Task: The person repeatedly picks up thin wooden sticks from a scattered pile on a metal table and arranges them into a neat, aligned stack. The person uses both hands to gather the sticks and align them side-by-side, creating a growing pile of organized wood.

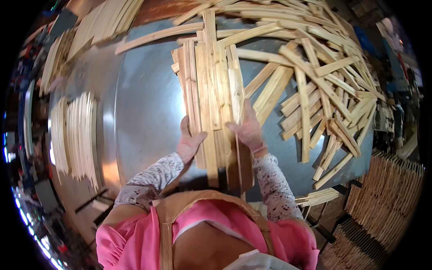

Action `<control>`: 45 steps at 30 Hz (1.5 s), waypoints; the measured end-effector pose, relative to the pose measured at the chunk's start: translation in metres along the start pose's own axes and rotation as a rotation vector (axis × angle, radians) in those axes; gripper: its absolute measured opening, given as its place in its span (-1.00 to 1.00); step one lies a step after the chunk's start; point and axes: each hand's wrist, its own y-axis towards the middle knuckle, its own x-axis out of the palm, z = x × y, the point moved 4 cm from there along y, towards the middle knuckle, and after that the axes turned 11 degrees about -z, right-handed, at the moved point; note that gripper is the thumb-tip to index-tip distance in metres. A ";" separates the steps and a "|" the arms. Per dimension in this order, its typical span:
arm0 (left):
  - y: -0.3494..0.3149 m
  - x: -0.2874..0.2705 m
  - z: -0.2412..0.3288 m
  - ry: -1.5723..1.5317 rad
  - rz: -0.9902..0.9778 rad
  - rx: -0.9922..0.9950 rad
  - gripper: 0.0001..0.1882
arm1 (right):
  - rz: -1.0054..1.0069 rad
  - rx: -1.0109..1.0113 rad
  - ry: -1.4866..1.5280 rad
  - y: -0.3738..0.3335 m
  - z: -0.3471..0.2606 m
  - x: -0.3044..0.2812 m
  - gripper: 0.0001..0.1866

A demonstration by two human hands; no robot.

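Note:
A bundle of narrow wooden slats (209, 94) lies lengthwise in front of me on the metal tabletop, its ends uneven at the near and far sides. My left hand (191, 140) grips the bundle's left edge, thumb over the top. On the opposite edge my right hand (247, 128) presses in, its thumb on the upper slats. Both hands wear pale gloves, and their fingers wrap down the bundle's sides, partly hidden.
Loose slats (310, 99) lie in a jumbled heap across the table's right and far side. Neat rows of slats (74, 137) stand at the left, with more stacked slats (101, 24) at the far left. Beside the table, lower right, is a large slat stack (382, 193).

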 end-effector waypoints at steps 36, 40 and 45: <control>-0.185 -0.288 -0.017 -1.124 -0.289 -0.249 -0.35 | -0.020 0.276 -0.415 -0.066 -0.180 0.218 -0.45; -0.171 -0.273 -0.029 -1.028 -0.211 -0.242 -0.26 | -0.227 -0.084 -0.338 -0.094 -0.265 0.312 -0.51; -0.163 -0.286 -0.032 -1.045 -0.133 -0.229 -0.41 | 0.065 0.088 -0.159 -0.070 -0.238 0.314 -0.34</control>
